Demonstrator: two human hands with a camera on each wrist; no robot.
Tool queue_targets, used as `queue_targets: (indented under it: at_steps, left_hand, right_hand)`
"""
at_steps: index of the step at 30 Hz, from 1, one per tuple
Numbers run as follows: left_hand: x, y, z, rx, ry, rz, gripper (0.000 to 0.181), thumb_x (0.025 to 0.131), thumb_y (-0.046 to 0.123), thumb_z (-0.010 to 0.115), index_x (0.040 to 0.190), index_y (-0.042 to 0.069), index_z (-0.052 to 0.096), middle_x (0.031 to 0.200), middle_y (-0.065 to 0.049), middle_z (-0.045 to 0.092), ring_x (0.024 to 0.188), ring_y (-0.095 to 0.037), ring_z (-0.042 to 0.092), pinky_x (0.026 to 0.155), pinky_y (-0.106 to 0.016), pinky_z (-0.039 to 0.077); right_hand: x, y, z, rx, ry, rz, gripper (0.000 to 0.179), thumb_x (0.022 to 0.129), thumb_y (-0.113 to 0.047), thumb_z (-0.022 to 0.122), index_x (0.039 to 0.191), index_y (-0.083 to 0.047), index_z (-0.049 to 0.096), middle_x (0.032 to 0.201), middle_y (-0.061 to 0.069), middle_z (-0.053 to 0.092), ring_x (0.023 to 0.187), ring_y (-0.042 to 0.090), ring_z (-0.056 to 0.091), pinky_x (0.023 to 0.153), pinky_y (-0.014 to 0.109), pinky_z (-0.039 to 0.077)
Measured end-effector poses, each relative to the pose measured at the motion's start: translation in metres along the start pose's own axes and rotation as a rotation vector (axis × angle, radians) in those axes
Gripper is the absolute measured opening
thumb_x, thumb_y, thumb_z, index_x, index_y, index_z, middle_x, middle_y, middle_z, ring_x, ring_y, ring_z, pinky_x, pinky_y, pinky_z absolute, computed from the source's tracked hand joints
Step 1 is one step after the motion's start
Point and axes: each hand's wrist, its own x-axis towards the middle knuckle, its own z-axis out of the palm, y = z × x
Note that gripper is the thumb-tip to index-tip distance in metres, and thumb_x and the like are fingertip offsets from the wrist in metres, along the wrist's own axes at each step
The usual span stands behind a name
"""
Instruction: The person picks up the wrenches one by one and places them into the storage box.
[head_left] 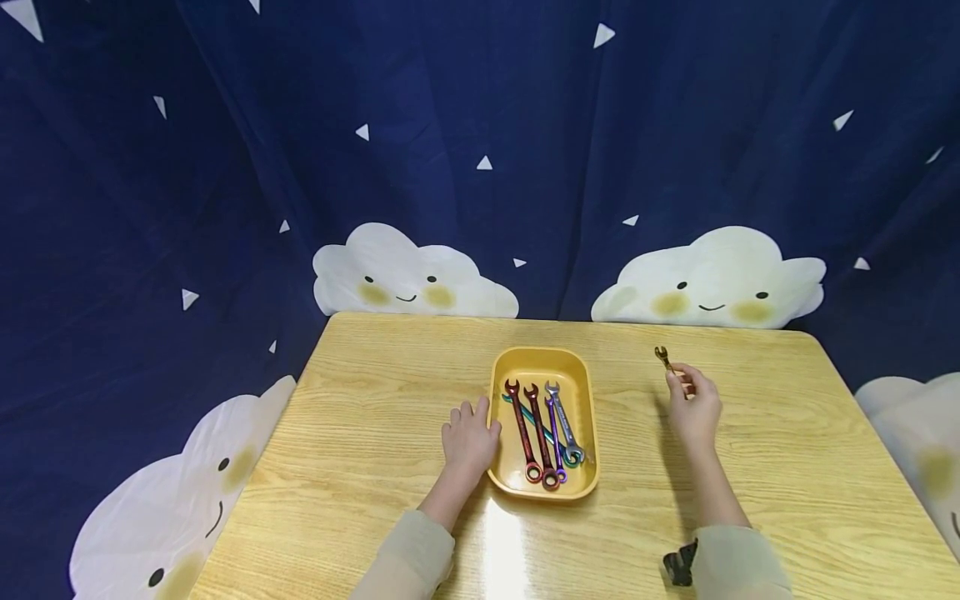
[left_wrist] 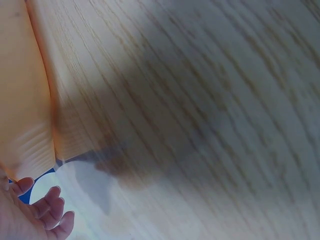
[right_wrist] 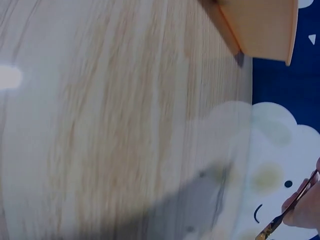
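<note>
A yellow plastic tray (head_left: 543, 498) sits on the wooden table with several wrenches in it. Two are red, among them the left red wrench (head_left: 522, 429); others are a teal wrench (head_left: 508, 399), a purple wrench (head_left: 553, 429) and a silver wrench (head_left: 564, 421). My left hand (head_left: 471, 435) rests beside the tray's left side, thumb at the rim and fingers loosely extended. To the right of the tray, my right hand (head_left: 694, 410) pinches a small gold-brown wrench (head_left: 662, 357) above the table, its open-ended head pointing up and away. The fingers hide its other end.
The wooden table (head_left: 375, 375) ends at a dark blue curtain (head_left: 450, 100) with white triangles and smiling clouds. A black device (head_left: 680, 564) is at the right sleeve cuff. Glare (head_left: 504, 542) shows on the near tabletop.
</note>
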Motion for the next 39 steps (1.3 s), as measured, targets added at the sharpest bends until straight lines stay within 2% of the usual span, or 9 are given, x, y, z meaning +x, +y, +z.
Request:
queue_targets:
  at_steps: [8,22,30,39]
  left_hand:
    - [0.001,-0.001,0.002,0.001,0.008,0.001,0.039,0.089,0.035,0.047,0.124,0.017,0.046,0.106,-0.013,0.051,0.089,-0.027,0.047,0.071,-0.041,0.039]
    - [0.000,-0.001,0.002,0.002,-0.003,-0.006,0.039,0.090,0.036,0.046,0.125,0.018,0.044,0.110,-0.014,0.051,0.093,-0.028,0.047,0.074,-0.042,0.040]
    - [0.000,-0.001,0.003,0.007,0.024,0.008,0.034,0.089,0.035,0.045,0.119,0.017,0.046,0.100,-0.012,0.051,0.086,-0.026,0.046,0.068,-0.039,0.039]
    - [0.001,-0.001,0.003,0.005,0.021,0.008,0.035,0.089,0.035,0.045,0.119,0.017,0.046,0.101,-0.012,0.051,0.087,-0.027,0.046,0.069,-0.040,0.039]
  right_hand:
    - [-0.004,-0.013,0.016,0.057,-0.021,0.007,0.019,0.086,-0.006,0.060,0.102,0.003,0.064,0.085,0.017,0.059,0.071,0.006,0.043,0.063,0.009,0.034]
    - [-0.013,-0.039,0.041,0.121,-0.055,-0.052,0.017,0.084,-0.001,0.061,0.100,0.005,0.065,0.083,0.019,0.059,0.070,0.009,0.045,0.063,0.010,0.034]
    - [-0.016,-0.049,0.052,0.163,-0.067,-0.088,0.016,0.083,0.000,0.063,0.098,0.005,0.065,0.080,0.020,0.060,0.070,0.012,0.047,0.063,0.011,0.035]
    - [-0.021,-0.061,0.061,0.192,-0.085,-0.113,0.016,0.082,0.001,0.063,0.098,0.005,0.065,0.080,0.019,0.060,0.069,0.016,0.049,0.062,0.012,0.037]
